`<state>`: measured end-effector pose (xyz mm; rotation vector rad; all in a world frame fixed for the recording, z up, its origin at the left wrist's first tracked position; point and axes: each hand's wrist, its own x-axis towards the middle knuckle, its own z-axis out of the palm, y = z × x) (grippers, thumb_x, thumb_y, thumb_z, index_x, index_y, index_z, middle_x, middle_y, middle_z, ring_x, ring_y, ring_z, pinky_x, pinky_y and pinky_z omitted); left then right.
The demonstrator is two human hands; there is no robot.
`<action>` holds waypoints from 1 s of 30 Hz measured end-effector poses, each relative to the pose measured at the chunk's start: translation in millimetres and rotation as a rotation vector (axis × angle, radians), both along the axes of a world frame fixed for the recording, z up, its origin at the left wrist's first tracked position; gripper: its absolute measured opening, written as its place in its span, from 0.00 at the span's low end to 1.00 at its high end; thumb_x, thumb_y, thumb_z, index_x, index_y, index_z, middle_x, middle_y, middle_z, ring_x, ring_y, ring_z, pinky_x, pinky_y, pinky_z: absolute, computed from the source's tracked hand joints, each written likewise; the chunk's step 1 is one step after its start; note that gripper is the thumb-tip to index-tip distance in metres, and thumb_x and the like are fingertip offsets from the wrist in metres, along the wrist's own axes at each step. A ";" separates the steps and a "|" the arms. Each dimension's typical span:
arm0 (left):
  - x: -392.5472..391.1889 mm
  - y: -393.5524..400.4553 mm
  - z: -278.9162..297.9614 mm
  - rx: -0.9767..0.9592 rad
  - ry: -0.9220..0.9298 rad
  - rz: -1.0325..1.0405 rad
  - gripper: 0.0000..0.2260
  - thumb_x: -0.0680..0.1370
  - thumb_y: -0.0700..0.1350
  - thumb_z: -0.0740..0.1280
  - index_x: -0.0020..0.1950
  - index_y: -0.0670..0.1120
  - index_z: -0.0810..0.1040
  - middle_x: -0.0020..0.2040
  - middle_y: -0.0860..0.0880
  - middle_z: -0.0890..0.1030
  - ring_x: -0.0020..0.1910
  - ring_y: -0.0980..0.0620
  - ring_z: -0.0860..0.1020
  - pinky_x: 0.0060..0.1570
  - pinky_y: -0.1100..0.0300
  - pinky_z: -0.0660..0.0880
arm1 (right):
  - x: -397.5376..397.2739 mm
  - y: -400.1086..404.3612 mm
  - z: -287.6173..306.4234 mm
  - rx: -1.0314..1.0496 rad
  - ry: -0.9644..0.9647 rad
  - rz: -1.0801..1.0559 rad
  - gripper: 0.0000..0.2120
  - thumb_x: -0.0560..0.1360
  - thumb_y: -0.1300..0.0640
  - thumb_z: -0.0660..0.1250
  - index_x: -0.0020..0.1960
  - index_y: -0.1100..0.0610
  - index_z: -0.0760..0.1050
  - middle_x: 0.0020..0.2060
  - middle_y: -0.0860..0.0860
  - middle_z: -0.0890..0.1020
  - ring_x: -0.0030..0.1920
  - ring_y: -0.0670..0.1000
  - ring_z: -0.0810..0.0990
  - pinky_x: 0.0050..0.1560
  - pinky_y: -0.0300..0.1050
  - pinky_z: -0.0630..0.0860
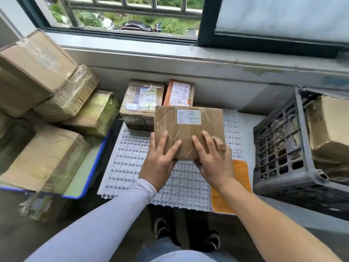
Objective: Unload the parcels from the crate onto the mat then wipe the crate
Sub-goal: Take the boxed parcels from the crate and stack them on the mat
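The left hand [160,157] and the right hand [213,159] hold a flat brown cardboard parcel [188,127] by its near edge, fingers spread on top and thumbs under it. It is over the white plastic grid mat [132,157]. Two taped parcels [141,99] sit at the mat's far end. The dark plastic crate [279,148] stands to the right with a big brown box [330,125] inside.
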<state>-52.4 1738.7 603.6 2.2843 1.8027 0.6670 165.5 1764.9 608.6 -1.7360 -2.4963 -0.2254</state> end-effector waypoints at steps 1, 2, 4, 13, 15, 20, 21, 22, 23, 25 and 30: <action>-0.7 -3.8 -2.3 0.003 -0.007 -0.012 0.31 0.74 0.42 0.77 0.76 0.47 0.75 0.79 0.34 0.65 0.76 0.21 0.57 0.70 0.29 0.61 | 1.0 -6.5 -1.9 0.009 -0.009 0.001 0.43 0.71 0.46 0.77 0.81 0.50 0.62 0.77 0.58 0.65 0.69 0.63 0.70 0.59 0.66 0.73; -1.7 -7.8 -4.7 0.007 -0.012 -0.023 0.31 0.73 0.42 0.78 0.76 0.48 0.75 0.79 0.34 0.66 0.77 0.22 0.57 0.70 0.30 0.62 | 1.5 -12.9 -3.9 0.014 -0.019 0.004 0.42 0.72 0.46 0.77 0.81 0.50 0.62 0.77 0.58 0.65 0.69 0.63 0.70 0.59 0.66 0.73; -3.7 -16.6 -10.9 0.003 -0.020 -0.033 0.32 0.73 0.42 0.79 0.76 0.48 0.75 0.79 0.35 0.66 0.77 0.23 0.57 0.69 0.29 0.66 | 1.4 -23.7 -8.0 0.011 -0.042 0.010 0.41 0.73 0.46 0.75 0.81 0.51 0.62 0.77 0.58 0.65 0.69 0.64 0.71 0.59 0.66 0.72; -13.4 -39.0 -51.1 -0.190 -0.062 -0.032 0.32 0.74 0.46 0.78 0.77 0.53 0.72 0.79 0.38 0.66 0.78 0.26 0.59 0.62 0.31 0.74 | -14.8 -48.7 -38.6 -0.259 -0.045 -0.076 0.51 0.68 0.45 0.80 0.82 0.48 0.56 0.79 0.56 0.59 0.72 0.62 0.63 0.61 0.71 0.73; -15.2 -38.0 -64.1 -0.267 -0.063 -0.035 0.31 0.75 0.46 0.77 0.77 0.54 0.72 0.81 0.39 0.64 0.79 0.26 0.57 0.65 0.30 0.72 | -19.3 -51.3 -50.3 -0.367 -0.061 -0.106 0.51 0.73 0.46 0.76 0.82 0.44 0.43 0.81 0.54 0.49 0.76 0.61 0.55 0.67 0.71 0.68; -18.0 -42.1 -84.3 -0.391 -0.091 -0.012 0.32 0.77 0.43 0.76 0.77 0.59 0.68 0.83 0.44 0.59 0.82 0.33 0.49 0.70 0.34 0.68 | -23.7 -57.4 -61.7 -0.495 -0.061 -0.111 0.47 0.79 0.43 0.67 0.82 0.41 0.35 0.81 0.53 0.38 0.79 0.59 0.45 0.75 0.72 0.57; -17.1 -44.3 -84.4 -0.395 -0.102 -0.010 0.32 0.77 0.43 0.76 0.77 0.59 0.69 0.83 0.44 0.59 0.82 0.33 0.49 0.70 0.34 0.68 | -23.6 -59.7 -60.7 -0.502 -0.047 -0.111 0.46 0.78 0.40 0.66 0.82 0.41 0.36 0.81 0.52 0.38 0.78 0.59 0.46 0.74 0.72 0.58; -16.2 -45.3 -83.2 -0.398 -0.112 -0.006 0.32 0.76 0.43 0.76 0.77 0.59 0.69 0.83 0.45 0.60 0.82 0.33 0.50 0.71 0.35 0.66 | -22.9 -61.2 -60.3 -0.500 -0.033 -0.108 0.45 0.77 0.36 0.64 0.82 0.41 0.39 0.81 0.52 0.40 0.78 0.59 0.47 0.73 0.72 0.59; -15.4 -44.8 -80.8 -0.404 -0.116 0.001 0.31 0.76 0.45 0.76 0.76 0.58 0.70 0.82 0.45 0.60 0.82 0.33 0.51 0.73 0.36 0.65 | -22.3 -60.9 -57.9 -0.487 -0.016 -0.105 0.43 0.76 0.32 0.62 0.83 0.41 0.43 0.81 0.52 0.44 0.77 0.59 0.49 0.72 0.71 0.61; -13.6 -41.6 -71.3 -0.424 -0.114 0.032 0.30 0.75 0.51 0.75 0.76 0.58 0.70 0.81 0.47 0.61 0.81 0.36 0.53 0.75 0.37 0.64 | -21.5 -55.1 -46.3 -0.455 0.071 -0.134 0.38 0.76 0.28 0.58 0.81 0.41 0.55 0.80 0.50 0.53 0.76 0.58 0.56 0.69 0.66 0.67; -9.3 -8.3 -37.0 -0.524 -0.394 0.304 0.32 0.76 0.53 0.73 0.79 0.60 0.66 0.83 0.47 0.59 0.79 0.44 0.63 0.74 0.46 0.65 | -16.6 -10.7 -23.5 -0.482 0.375 -0.516 0.35 0.79 0.38 0.66 0.80 0.49 0.58 0.79 0.53 0.59 0.76 0.60 0.63 0.66 0.57 0.74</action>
